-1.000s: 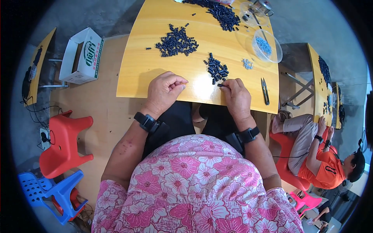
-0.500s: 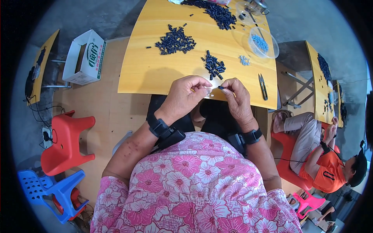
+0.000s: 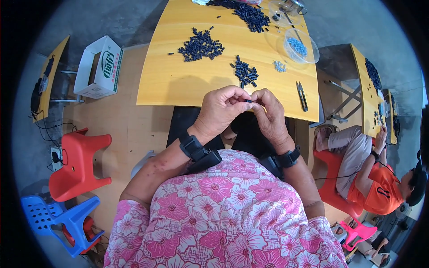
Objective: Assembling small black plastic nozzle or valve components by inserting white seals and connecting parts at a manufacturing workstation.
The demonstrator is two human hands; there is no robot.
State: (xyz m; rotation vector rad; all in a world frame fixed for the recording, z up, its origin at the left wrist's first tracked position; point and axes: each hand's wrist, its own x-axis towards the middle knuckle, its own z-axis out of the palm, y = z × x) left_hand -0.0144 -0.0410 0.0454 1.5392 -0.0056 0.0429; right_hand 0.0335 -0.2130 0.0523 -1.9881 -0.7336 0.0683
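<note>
Above the table's near edge, my left hand (image 3: 222, 107) and my right hand (image 3: 269, 115) meet with fingertips pinched together. A small black tube-like piece (image 3: 248, 101) shows between them, partly covered by the fingers. Whether the left fingers also hold a tiny second part cannot be made out. Just beyond my hands lies a small heap of black tube-like pieces (image 3: 244, 71). A larger heap of the same pieces (image 3: 201, 45) is farther left. Small pale-blue bits (image 3: 279, 66) lie in a little pile to the right of the near heap.
On the yellow table (image 3: 165, 80), black thread snips (image 3: 302, 96) lie at the right. A clear bowl (image 3: 308, 52) of blue bits stands behind them. A third black heap (image 3: 250, 17) is at the back. Red chair (image 3: 76, 165) and white carton (image 3: 99, 69) stand left; a co-worker in orange (image 3: 380, 190) sits right.
My hands have come together from slightly apart. The black piece in my right fingers now sits between both hands' fingertips. The co-worker's hands have shifted slightly.
</note>
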